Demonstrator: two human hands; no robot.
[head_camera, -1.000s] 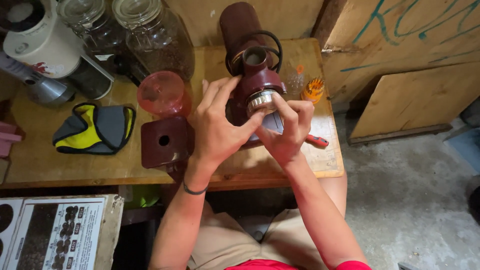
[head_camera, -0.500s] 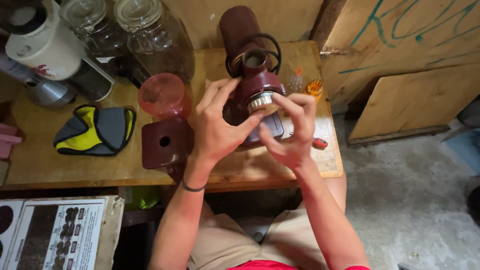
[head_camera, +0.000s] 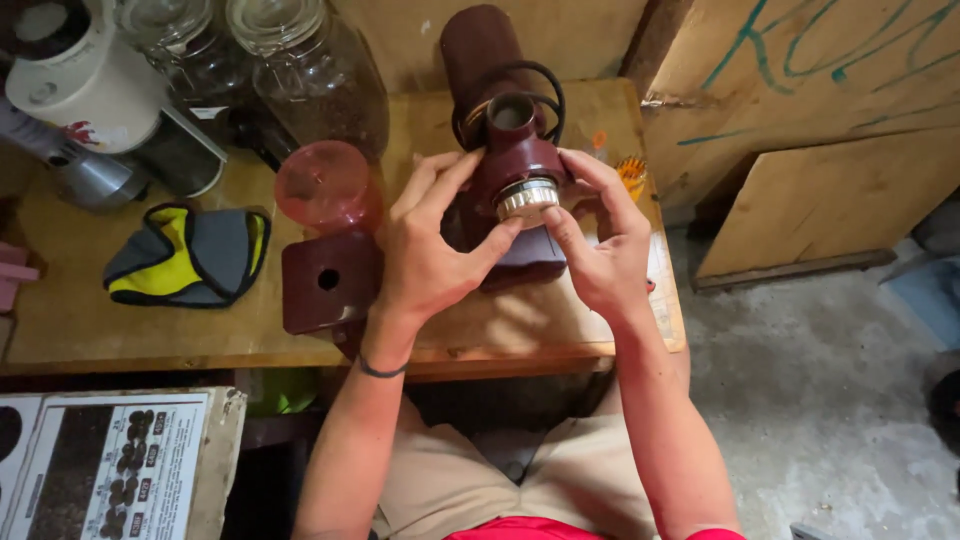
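A dark red grinder machine (head_camera: 505, 150) stands on the wooden table (head_camera: 130, 335), with a black cord looped behind its top. A round silver metal part (head_camera: 527, 198) sits on its front. My left hand (head_camera: 430, 245) pinches that silver part from the left, thumb under it and fingers on the red body. From the right, my right hand (head_camera: 600, 245) holds the same silver part with thumb and fingertips. A dark red square block with a hole (head_camera: 330, 280) lies just left of my left hand, and a pink translucent hopper (head_camera: 325, 185) stands behind the block.
Glass jars (head_camera: 310, 70) and a white appliance (head_camera: 85, 85) stand at the back left. A yellow and grey cloth pouch (head_camera: 185, 255) lies on the left. Wooden boards (head_camera: 820, 140) lean on the right beside concrete floor. A printed box (head_camera: 110, 465) sits below the table edge.
Both hands have shifted slightly around the silver part, fingers re-gripping it. The view has tilted a little; the machine has stayed in place.
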